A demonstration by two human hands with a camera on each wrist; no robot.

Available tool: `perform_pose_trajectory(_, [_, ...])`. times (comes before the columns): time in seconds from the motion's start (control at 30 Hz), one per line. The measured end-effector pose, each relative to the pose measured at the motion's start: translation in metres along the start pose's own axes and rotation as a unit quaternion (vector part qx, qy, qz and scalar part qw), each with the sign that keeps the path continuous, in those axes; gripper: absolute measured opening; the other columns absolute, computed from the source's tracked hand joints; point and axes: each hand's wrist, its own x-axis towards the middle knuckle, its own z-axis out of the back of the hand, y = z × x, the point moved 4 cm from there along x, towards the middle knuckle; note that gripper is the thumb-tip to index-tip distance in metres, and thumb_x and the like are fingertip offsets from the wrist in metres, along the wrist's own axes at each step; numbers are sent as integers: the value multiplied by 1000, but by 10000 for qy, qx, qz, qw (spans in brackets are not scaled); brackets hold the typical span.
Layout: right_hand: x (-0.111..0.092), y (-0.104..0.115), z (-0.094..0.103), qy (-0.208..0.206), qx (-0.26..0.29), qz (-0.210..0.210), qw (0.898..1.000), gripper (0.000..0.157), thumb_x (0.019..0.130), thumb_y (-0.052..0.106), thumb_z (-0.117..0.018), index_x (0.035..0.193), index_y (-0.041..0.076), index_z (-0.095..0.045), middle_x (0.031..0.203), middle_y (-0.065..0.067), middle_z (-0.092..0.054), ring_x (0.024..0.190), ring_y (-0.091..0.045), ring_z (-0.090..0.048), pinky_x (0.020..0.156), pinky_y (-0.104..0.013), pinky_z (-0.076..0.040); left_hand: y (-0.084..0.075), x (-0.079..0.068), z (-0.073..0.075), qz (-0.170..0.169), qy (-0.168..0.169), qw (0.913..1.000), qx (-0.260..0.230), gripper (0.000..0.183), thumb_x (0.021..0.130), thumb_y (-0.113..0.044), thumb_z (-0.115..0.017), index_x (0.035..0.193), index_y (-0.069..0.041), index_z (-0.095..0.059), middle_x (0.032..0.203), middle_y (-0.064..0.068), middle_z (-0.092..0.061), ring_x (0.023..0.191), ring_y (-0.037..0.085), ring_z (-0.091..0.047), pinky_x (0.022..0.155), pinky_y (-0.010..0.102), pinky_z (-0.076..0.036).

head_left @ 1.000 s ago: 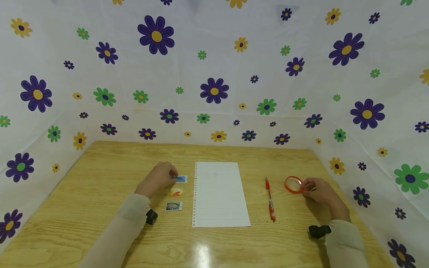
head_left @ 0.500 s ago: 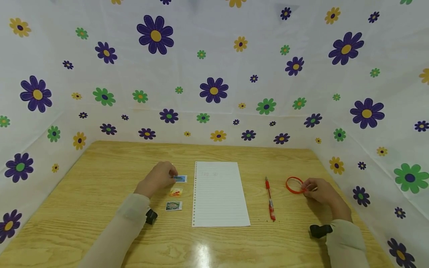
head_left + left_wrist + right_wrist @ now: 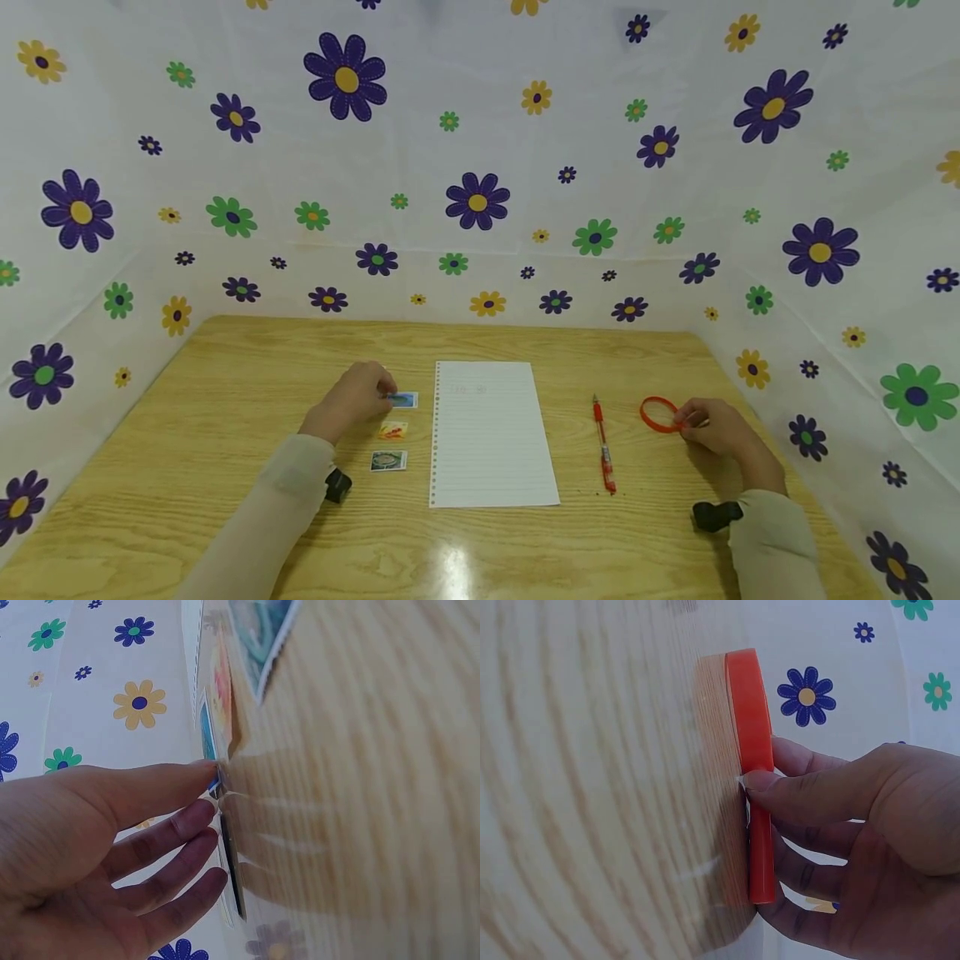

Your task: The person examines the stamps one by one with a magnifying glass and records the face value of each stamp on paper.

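Observation:
In the head view my left hand [image 3: 358, 393] is at the upper of three small picture stamps, a blue stamp [image 3: 403, 400]. The left wrist view has the thumb and index finger [image 3: 196, 816] pinching this stamp's near end, the other fingers loosely bent beside it. A yellow-red stamp [image 3: 393, 431] and a dark green stamp [image 3: 388, 461] lie below it in a column. My right hand [image 3: 716, 427] holds a red magnifying glass [image 3: 647, 421] by its handle [image 3: 762, 859], thumb on one side and fingers on the other. Its ring is low over the wood.
A sheet of lined paper [image 3: 491, 442] with punched holes and faint writing lies mid-table [image 3: 480, 546]. To its right is a red pen [image 3: 603, 450], tip away from me. A dark slim strip [image 3: 234, 870] shows behind the left fingers. Flowered cloth [image 3: 420, 150] encloses the back and sides.
The magnifying glass and my right hand have shifted very slightly to the right. My left hand keeps its place at the blue stamp.

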Motion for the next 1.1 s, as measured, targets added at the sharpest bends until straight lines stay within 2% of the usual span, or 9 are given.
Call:
perform_pose_trajectory(0.37, [-1,2,2,-27,19,97,9999,7,93,1,-69,99,-1,-68,99,-21,-70,94,-34,-65,82,-45,-53,1,2,-1,-23,-41,10000,79,18,91,-4,-75,109,-2,-77,115,14,-71,105,28,-65,99,49,-55])
perform_pose_trajectory(1.1, [-3,5,3,-139,-15,163,9998,7,92,1,-69,98,-2,-68,95,-18,-71,90,-27,-66,79,-37,-50,-1,0,1,64,-22,10000,-56,20,92,-3,-74,112,-1,-76,116,15,-71,105,28,-64,100,50,-55])
